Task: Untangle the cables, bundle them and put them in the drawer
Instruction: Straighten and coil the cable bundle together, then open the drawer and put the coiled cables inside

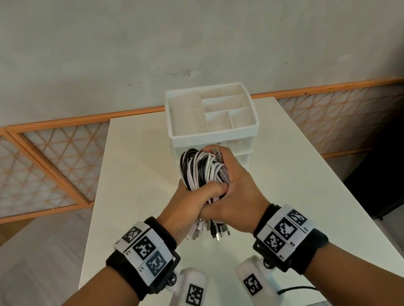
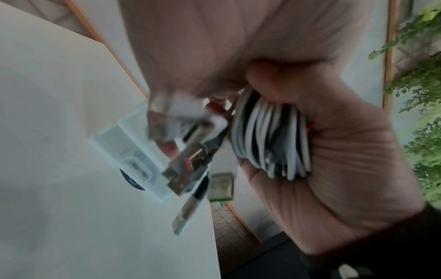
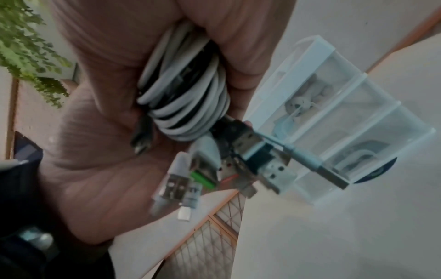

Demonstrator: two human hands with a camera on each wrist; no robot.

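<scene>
A coiled bundle of white and black cables (image 1: 202,169) is held up above the white table (image 1: 134,178), just in front of the drawer unit (image 1: 214,125). My left hand (image 1: 197,197) grips the bundle's lower part, thumb across the strands. My right hand (image 1: 229,188) wraps round the bundle from the right, with a metal plug by the fingertips at the top. Several USB plugs (image 1: 213,230) hang out below the two hands. In the left wrist view the cable loops (image 2: 272,139) lie in my palm; in the right wrist view the coil (image 3: 186,98) is clasped in my right hand, plugs (image 3: 214,169) dangling.
The drawer unit has an open tray with dividers (image 1: 210,111) on top and clear drawers (image 3: 334,120) below, their fronts flush, with cables inside. An orange lattice railing (image 1: 41,162) and a grey wall stand behind the table. Green foliage (image 2: 424,94) shows at one side.
</scene>
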